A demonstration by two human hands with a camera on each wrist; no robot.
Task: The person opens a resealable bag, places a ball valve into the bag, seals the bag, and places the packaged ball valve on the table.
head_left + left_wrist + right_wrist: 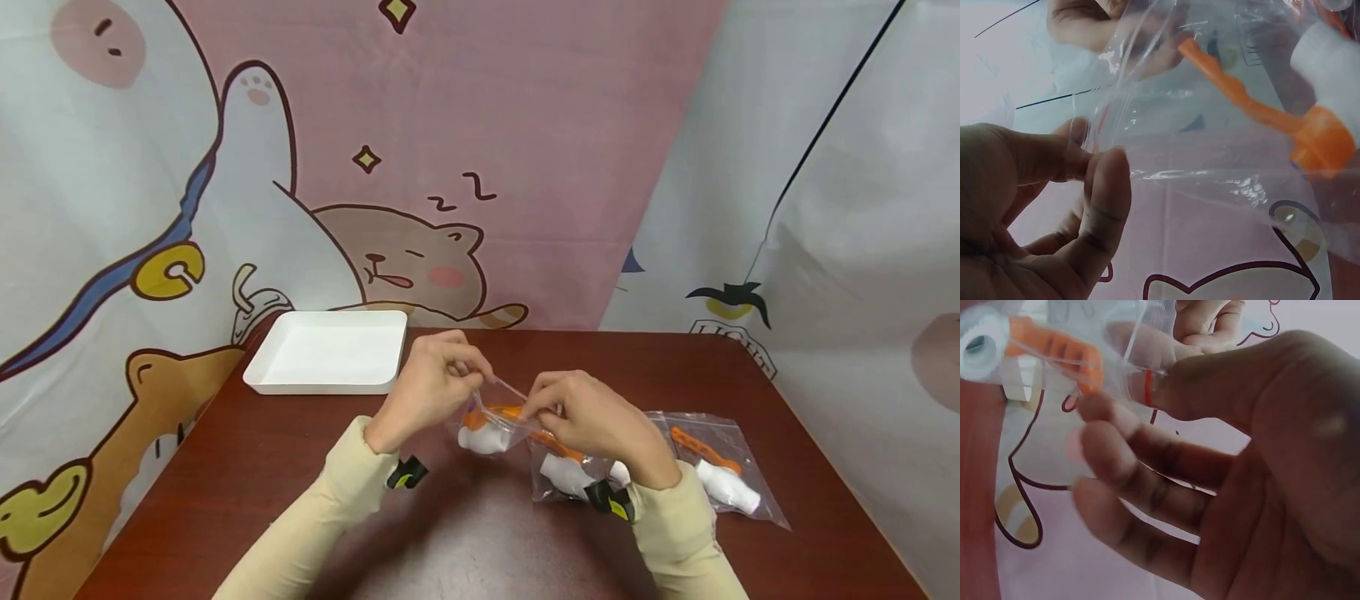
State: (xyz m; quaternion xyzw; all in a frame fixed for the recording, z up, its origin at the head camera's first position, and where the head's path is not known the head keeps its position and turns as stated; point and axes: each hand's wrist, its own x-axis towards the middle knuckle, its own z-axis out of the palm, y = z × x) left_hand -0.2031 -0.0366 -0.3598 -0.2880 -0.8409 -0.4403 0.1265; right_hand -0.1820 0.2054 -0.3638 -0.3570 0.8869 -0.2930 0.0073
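A clear zip bag (1210, 187) is held up above the table by its top edge. Inside lie a white bottle-like piece (486, 438) and an orange strip-like piece (1254, 111) with a wider end. My left hand (435, 379) pinches one side of the bag's top edge between thumb and forefinger. On the other side, my right hand (588, 417) pinches the same edge, its remaining fingers loosely bent in the right wrist view. Whether the bag's seal is parted I cannot tell.
Similar bags lie on the dark red table (480, 542): one bag (543, 482) below the right hand, another bag (757, 467) further right, both with white and orange pieces. A white tray (322, 388) stands at the back left. A printed cloth (562, 167) hangs behind.
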